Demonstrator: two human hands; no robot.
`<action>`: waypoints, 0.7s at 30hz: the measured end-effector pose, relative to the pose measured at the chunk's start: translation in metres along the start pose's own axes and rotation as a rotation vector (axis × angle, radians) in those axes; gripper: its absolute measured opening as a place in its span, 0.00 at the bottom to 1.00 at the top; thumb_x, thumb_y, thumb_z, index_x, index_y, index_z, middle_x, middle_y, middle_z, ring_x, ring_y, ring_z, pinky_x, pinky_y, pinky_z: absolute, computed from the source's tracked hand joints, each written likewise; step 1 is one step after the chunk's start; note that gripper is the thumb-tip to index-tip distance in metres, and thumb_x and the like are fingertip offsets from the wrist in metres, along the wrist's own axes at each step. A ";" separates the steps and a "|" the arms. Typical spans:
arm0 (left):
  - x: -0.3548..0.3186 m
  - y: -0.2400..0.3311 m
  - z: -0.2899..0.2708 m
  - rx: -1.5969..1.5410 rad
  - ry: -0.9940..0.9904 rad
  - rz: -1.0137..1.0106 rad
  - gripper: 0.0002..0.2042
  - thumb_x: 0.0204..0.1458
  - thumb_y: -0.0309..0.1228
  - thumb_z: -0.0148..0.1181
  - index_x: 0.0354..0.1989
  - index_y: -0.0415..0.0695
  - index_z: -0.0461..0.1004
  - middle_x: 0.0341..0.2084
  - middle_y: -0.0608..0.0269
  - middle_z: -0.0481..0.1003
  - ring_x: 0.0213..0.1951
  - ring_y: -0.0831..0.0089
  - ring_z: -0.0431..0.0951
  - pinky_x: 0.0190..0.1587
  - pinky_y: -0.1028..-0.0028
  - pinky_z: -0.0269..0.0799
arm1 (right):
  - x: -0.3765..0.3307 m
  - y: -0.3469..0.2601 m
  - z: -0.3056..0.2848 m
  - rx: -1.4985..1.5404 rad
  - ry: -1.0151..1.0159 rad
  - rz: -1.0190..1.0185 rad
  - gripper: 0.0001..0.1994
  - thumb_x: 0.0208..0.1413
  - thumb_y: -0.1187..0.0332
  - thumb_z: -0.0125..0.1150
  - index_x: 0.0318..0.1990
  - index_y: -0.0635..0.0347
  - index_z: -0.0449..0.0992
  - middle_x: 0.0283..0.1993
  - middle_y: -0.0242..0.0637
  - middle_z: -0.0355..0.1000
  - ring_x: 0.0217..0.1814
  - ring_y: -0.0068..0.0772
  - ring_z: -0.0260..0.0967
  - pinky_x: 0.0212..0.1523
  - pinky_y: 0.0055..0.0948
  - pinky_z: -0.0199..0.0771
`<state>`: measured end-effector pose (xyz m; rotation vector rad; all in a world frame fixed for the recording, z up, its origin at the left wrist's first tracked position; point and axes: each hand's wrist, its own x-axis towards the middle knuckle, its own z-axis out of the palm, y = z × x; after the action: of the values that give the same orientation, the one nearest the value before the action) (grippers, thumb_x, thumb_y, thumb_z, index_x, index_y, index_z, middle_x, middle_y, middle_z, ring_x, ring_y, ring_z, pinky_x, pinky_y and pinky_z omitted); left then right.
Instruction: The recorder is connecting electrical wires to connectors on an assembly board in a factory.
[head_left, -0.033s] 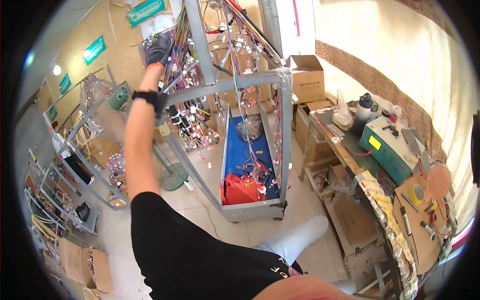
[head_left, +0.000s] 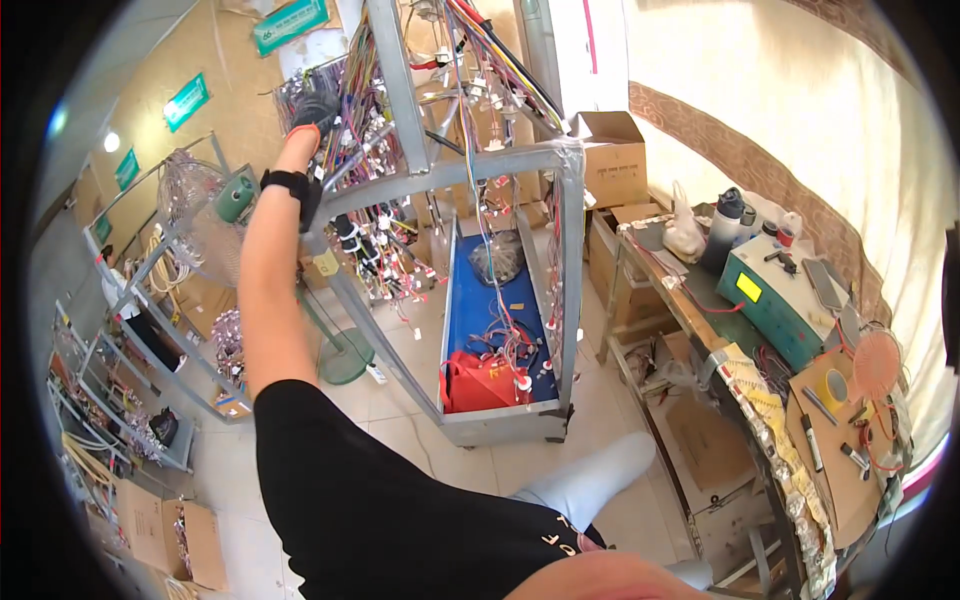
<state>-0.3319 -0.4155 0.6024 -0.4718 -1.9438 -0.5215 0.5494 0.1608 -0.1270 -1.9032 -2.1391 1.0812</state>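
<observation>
My left hand, in a dark glove with an orange cuff, is raised at the upper left beside a hanging bunch of thin coloured wires. Its fingers look curled; what lies in them, if anything, is hidden among the wires. A black band circles the wrist. More wires with white connectors dangle below the grey metal rack, past the forearm. My right hand is out of the picture.
A grey cart with a blue bed holds a red cloth-like bundle and loose wires. On the right workbench stand a green tester and a bottle. A green fan and another person are at left.
My left forearm and elbow have shifted a little to the left. The gloved hand remains by the wire bunch, turned slightly.
</observation>
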 end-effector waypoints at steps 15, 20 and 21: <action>0.149 0.002 0.046 0.678 -0.177 0.296 0.15 0.48 0.43 0.51 0.37 0.47 0.73 0.34 0.48 0.73 0.34 0.60 0.73 0.37 0.67 0.68 | -0.082 0.062 0.132 -0.046 -0.402 0.370 0.25 0.49 0.50 0.52 0.49 0.57 0.63 0.49 0.39 0.67 0.44 0.40 0.68 0.41 0.35 0.69; 0.295 -0.028 -0.119 0.374 -0.267 0.110 0.14 0.49 0.41 0.50 0.40 0.48 0.71 0.37 0.50 0.72 0.36 0.61 0.73 0.39 0.67 0.68 | -0.034 0.017 0.153 -0.102 -0.416 0.197 0.26 0.49 0.48 0.51 0.49 0.57 0.64 0.49 0.39 0.67 0.46 0.40 0.67 0.41 0.37 0.69; 0.291 -0.037 -0.118 0.292 -0.304 0.061 0.14 0.49 0.41 0.50 0.41 0.48 0.71 0.37 0.51 0.72 0.37 0.62 0.73 0.39 0.66 0.68 | -0.029 0.014 0.147 -0.132 -0.402 0.183 0.26 0.49 0.48 0.51 0.49 0.57 0.64 0.49 0.39 0.67 0.46 0.40 0.66 0.41 0.37 0.69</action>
<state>-0.3799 -0.4837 0.9071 -0.4387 -2.2438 -0.1250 0.4946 0.0696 -0.2337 -2.1267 -2.3176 1.5067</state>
